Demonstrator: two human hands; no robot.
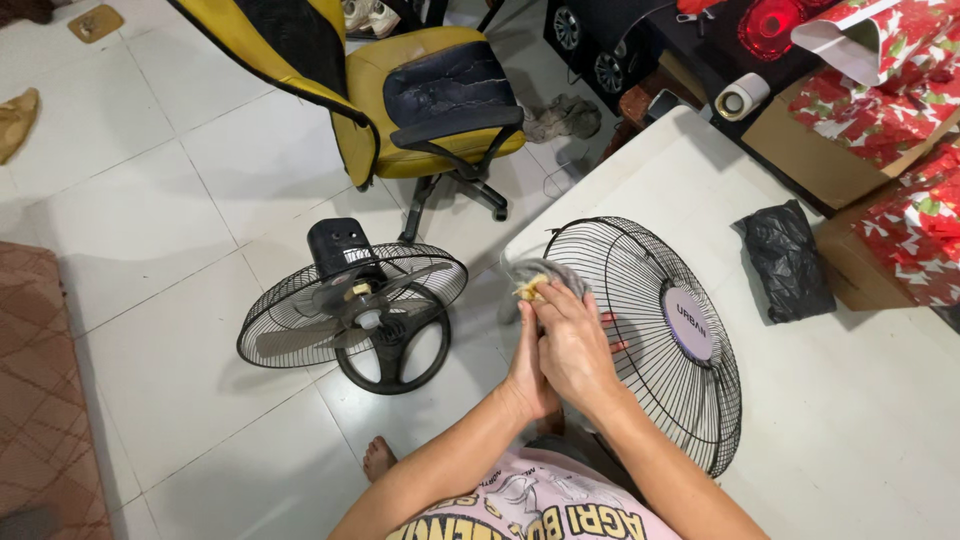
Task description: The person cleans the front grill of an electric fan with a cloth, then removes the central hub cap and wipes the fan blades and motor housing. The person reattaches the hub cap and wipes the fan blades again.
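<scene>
Both hands were bunched together at the rim of the front fan grille, which lay tilted on the white table with its round centre badge facing up. Left hand and right hand were pressed side by side, fingers curled shut around a grey rag with a yellowish scrap poking out the top, held right against the wire edge of the grille nearest the table's corner. Honestly couldn't tell which hand had more of the cloth, they overlapped too much. Just down on the floor tiles to the left sat the rest of the fan, lying on its back with the rear cage, blades and black motor housing showing, its round base under it, and a bare foot was visible near that base. A crumpled black plastic bag lay on the table beyond the grille, well apart from the hands. Further back stood a yellow and black office chair, and off to the right were cardboard boxes with red patterned wrapping paper and a white tape roll
</scene>
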